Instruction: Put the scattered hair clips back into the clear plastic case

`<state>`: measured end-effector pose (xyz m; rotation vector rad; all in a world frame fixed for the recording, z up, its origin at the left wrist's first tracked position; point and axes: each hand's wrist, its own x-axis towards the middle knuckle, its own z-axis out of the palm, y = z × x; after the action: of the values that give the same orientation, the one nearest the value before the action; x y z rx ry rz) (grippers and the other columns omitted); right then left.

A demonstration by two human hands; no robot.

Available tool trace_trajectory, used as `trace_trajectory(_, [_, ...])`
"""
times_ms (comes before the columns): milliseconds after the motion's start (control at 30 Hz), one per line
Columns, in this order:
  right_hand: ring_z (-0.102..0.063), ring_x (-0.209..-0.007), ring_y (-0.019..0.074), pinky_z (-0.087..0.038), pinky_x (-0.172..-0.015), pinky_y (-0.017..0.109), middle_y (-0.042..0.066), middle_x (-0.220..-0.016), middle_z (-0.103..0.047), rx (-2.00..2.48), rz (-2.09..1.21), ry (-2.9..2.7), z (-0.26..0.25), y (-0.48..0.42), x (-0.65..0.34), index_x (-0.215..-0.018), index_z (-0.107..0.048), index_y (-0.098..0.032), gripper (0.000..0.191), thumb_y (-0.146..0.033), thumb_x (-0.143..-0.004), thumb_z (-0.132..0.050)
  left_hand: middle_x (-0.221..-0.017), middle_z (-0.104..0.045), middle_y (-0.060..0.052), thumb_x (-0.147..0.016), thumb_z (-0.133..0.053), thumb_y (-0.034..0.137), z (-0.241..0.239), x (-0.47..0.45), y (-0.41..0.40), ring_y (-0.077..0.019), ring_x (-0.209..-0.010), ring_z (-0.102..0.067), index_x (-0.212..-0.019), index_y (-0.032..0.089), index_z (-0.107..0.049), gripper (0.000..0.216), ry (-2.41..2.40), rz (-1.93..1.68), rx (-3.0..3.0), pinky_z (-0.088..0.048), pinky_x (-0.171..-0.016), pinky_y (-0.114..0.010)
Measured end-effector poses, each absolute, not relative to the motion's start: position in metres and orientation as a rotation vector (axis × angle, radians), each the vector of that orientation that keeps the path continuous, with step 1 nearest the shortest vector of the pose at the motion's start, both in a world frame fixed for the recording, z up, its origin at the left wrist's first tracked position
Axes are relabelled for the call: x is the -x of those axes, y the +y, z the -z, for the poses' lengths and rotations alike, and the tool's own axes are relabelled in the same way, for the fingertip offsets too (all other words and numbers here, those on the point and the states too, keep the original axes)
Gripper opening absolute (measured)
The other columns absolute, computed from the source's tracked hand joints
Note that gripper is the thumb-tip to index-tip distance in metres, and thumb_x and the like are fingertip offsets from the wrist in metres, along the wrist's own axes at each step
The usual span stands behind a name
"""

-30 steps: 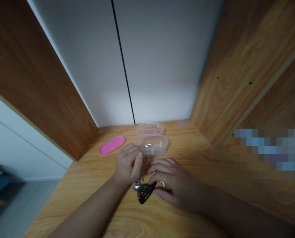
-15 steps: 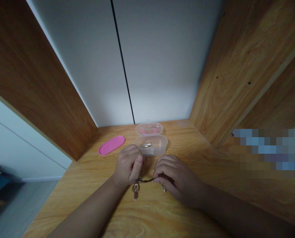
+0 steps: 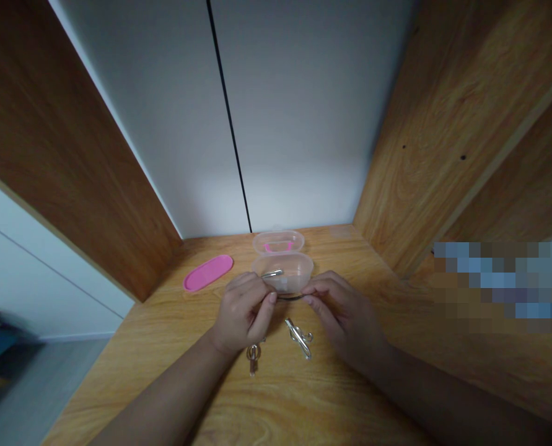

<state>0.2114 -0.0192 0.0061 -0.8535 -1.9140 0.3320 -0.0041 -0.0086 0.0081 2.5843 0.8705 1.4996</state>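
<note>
A thin dark band [image 3: 289, 298] stretches between my hands, just in front of a clear plastic box. My left hand [image 3: 246, 310] is closed and pinches one end of it between thumb and fingers. The other end is pinched in the fingertips of my right hand [image 3: 343, 316]. On the wooden surface between the hands lies a silver metal clip [image 3: 298, 338] with curled wire-like parts. A smaller metal piece with a ring [image 3: 253, 358] lies below my left hand, partly hidden by it. In the clear box [image 3: 303, 272] rests a silver clip [image 3: 272, 273].
The box's clear lid [image 3: 279, 235], with a pink part, is folded open at the back. A pink oval tray [image 3: 207, 273] lies at the left. A white panel [image 3: 303, 155] closes off the back; wooden side panels [image 3: 396, 186] flank the surface [image 3: 276, 409].
Both hands' grip on the band has moved up toward the box, and the right hand has shifted outward. The silver clip between them is uncovered now.
</note>
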Motion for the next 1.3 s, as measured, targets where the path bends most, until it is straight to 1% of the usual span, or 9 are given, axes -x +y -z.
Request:
trace_trajectory(200, [-0.064, -0.083, 0.018, -0.053, -0.074, 0.031, 0.003, -0.089, -0.065, 0.804, -0.33, -1.816, -0.006, -0.02, -0.213, -0.098, -0.062, -0.025, 0.01, -0.016, -0.097, -0.057, -0.066, -0.061, -0.006, -0.091, -0.047, 0.012, -0.01, 0.005, -0.01, -0.0196, -0.062, -0.053, -0.085, 0.017, -0.06, 0.016, 0.806, -1.398, -2.723, -0.041, -0.06, -0.034])
trace_trajectory(333, [-0.064, -0.081, 0.0177, -0.054, -0.072, 0.03, 0.002, -0.088, -0.065, 0.796, -0.314, -1.765, -0.008, -0.019, -0.213, -0.097, -0.063, -0.025, 0.012, -0.014, -0.095, -0.058, -0.073, -0.068, -0.008, -0.09, -0.052, 0.011, -0.01, 0.003, -0.009, -0.021, -0.068, -0.059, -0.097, 0.016, -0.065, 0.016, 0.828, -1.297, -2.852, -0.046, -0.062, -0.034])
trace_trajectory(433, [-0.064, -0.08, 0.017, -0.053, -0.071, 0.029, 0.001, -0.086, -0.065, 0.778, -0.317, -1.753, -0.01, -0.02, -0.213, -0.093, -0.063, -0.025, 0.013, -0.013, -0.094, -0.06, -0.08, -0.072, -0.007, -0.09, -0.057, 0.012, -0.009, 0.0, -0.007, -0.021, -0.074, -0.063, -0.102, 0.017, -0.067, 0.016, 0.764, -1.223, -2.945, -0.05, -0.068, -0.034])
trace_trajectory(533, [-0.064, -0.081, 0.0168, -0.054, -0.072, 0.029, 0.001, -0.087, -0.065, 0.76, -0.303, -1.759, -0.011, -0.021, -0.212, -0.093, -0.064, -0.025, 0.012, -0.013, -0.094, -0.061, -0.086, -0.074, -0.008, -0.091, -0.062, 0.013, -0.006, -0.002, -0.005, -0.0206, -0.079, -0.065, -0.107, 0.017, -0.069, 0.018, 0.759, -1.241, -2.955, -0.052, -0.072, -0.034])
trace_trajectory(700, [-0.065, -0.088, 0.0182, -0.055, -0.077, 0.032, 0.004, -0.095, -0.064, 0.786, -0.219, -1.748, -0.012, -0.023, -0.212, -0.1, -0.068, -0.026, 0.014, -0.015, -0.094, -0.061, -0.081, -0.073, -0.007, -0.091, -0.066, 0.011, -0.003, 0.0, -0.001, -0.0165, -0.07, -0.061, -0.107, 0.017, -0.07, 0.018, 0.814, -1.466, -2.87, -0.048, -0.061, -0.029])
trace_trajectory(933, [-0.065, -0.086, 0.0158, -0.054, -0.077, 0.028, 0.003, -0.093, -0.064, 0.79, -0.206, -1.729, -0.014, -0.022, -0.212, -0.102, -0.07, -0.026, 0.019, -0.012, -0.095, -0.06, -0.091, -0.076, -0.009, -0.089, -0.068, 0.009, -0.003, 0.001, -0.002, -0.0172, -0.077, -0.066, -0.111, 0.017, -0.068, 0.023, 0.8, -1.528, -2.831, -0.054, -0.067, -0.031])
trace_trajectory(1100, [-0.068, -0.082, 0.0162, -0.055, -0.075, 0.028, 0.002, -0.091, -0.07, 0.842, -0.29, -1.728, -0.009, -0.02, -0.213, -0.1, -0.069, -0.026, 0.015, -0.015, -0.095, -0.059, -0.093, -0.077, -0.008, -0.088, -0.068, 0.008, -0.002, 0.003, -0.003, -0.0178, -0.078, -0.067, -0.108, 0.018, -0.069, 0.023, 0.876, -1.565, -2.742, -0.056, -0.071, -0.031])
trace_trajectory(1200, [-0.069, -0.079, 0.0166, -0.055, -0.073, 0.028, 0.001, -0.09, -0.073, 0.898, -0.323, -1.717, -0.005, -0.018, -0.214, -0.099, -0.069, -0.025, 0.011, -0.019, -0.094, -0.063, -0.091, -0.077, -0.007, -0.087, -0.068, 0.006, -0.003, 0.004, -0.003, -0.0181, -0.08, -0.068, -0.105, 0.018, -0.069, 0.021, 0.932, -1.598, -2.676, -0.055, -0.073, -0.031])
trace_trajectory(1300, [-0.071, -0.078, 0.0171, -0.057, -0.072, 0.028, 0.001, -0.088, -0.076, 0.933, -0.354, -1.714, -0.002, -0.018, -0.213, -0.098, -0.069, -0.025, 0.008, -0.021, -0.092, -0.066, -0.084, -0.076, -0.006, -0.089, -0.067, 0.008, -0.004, 0.004, -0.005, -0.0171, -0.076, -0.067, -0.102, 0.017, -0.068, 0.016, 0.973, -1.63, -2.656, -0.054, -0.07, -0.029])
